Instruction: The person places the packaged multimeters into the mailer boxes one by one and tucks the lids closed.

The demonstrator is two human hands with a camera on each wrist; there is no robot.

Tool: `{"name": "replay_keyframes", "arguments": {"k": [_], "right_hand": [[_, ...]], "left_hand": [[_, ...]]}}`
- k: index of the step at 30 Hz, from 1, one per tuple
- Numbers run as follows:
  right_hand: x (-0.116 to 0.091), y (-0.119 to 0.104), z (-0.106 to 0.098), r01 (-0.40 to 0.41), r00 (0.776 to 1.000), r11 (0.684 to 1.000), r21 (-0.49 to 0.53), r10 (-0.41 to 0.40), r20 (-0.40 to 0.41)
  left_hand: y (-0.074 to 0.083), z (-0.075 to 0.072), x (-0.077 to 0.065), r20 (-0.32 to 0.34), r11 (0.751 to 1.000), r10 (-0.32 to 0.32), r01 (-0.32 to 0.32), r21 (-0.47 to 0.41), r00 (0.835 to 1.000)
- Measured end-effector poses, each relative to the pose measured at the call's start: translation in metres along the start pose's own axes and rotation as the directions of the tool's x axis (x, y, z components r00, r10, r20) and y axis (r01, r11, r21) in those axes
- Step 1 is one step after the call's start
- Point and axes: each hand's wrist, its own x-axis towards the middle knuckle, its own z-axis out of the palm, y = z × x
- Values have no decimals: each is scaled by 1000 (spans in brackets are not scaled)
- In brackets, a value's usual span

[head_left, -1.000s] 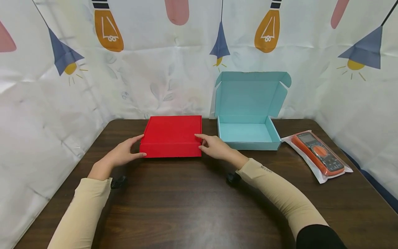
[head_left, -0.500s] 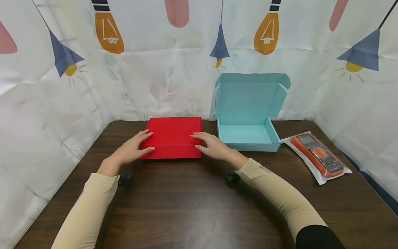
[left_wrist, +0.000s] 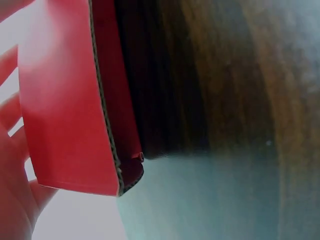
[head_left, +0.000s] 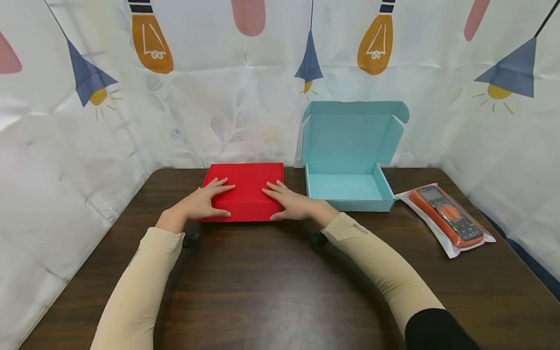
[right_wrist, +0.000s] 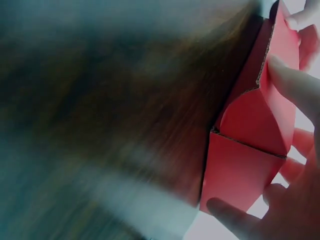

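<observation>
A red cardboard mailer box (head_left: 249,180) lies with its lid down at the back of the table. My left hand (head_left: 199,201) spreads its fingers over the lid's left part, thumb at the front flap. From the other side my right hand (head_left: 295,201) reaches over the right front corner, fingers lightly bent and thumb low at the flap. In the left wrist view the front flap (left_wrist: 67,110) stands a little away from the wall behind it. The right wrist view shows the right thumb (right_wrist: 290,82) on that flap and one finger near the side wall (right_wrist: 237,172).
A light blue box (head_left: 345,187), lid raised, stands right of the red one. Further right lies an orange multimeter (head_left: 450,214) in a clear plastic bag. Behind the brown table (head_left: 262,282) hangs a white patterned cloth (head_left: 245,112).
My left hand has moved right from the red box's left edge onto its front and lid. The right hand has shifted slightly left and spread its fingers. The box stays in place.
</observation>
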Motion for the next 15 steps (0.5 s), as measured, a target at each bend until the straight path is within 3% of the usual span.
{"name": "replay_keyframes", "arguments": {"k": [7,15], "right_hand": [[8,-2,6,-31,999,998,-51,32,12],[13,-1,1,-47,999,994,-102,48,6]], "left_hand": [[-7,4,0,9,999,-16,17,-28,1000],[-5,2,6,-9,998,-32,33,48,999]]}}
